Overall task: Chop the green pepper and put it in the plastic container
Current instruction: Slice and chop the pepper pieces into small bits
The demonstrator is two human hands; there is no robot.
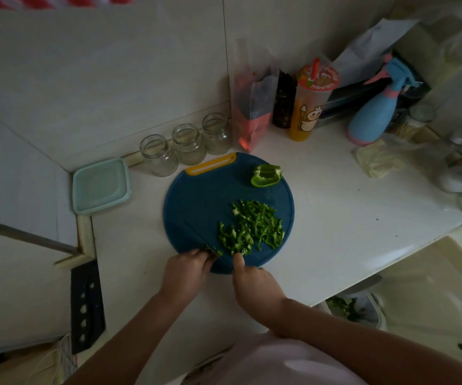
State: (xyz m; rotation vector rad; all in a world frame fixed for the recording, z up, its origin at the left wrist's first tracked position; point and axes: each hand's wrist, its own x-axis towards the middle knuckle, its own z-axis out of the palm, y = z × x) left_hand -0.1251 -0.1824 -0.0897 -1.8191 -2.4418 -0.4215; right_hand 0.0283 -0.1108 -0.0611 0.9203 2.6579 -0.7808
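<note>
Pepper half chopped, knife (213, 252) at the near edge of the board (196, 207).
The knife, dark and seen edge-on, is gripped in the curled left hand (188, 269); nothing is held by the right hand (255, 282), one straight finger being set against the strips (252, 229). These are heaped thin, curled and bright green; light, limp and probably slick, they are best scooped together. An uncut piece (266, 176) lies at the far rim, and the container (100, 186) left of the board.

Dim, underexposed, cool grey cast. Brightest patch was the table (335, 218) right of the fingers (238, 262); left of them and nearer the camera it fell dark. Shadows soft. Wide-angle bend warped the wall (113, 79) lines; clutter (457, 176) far right of the fingers was smeared.
</note>
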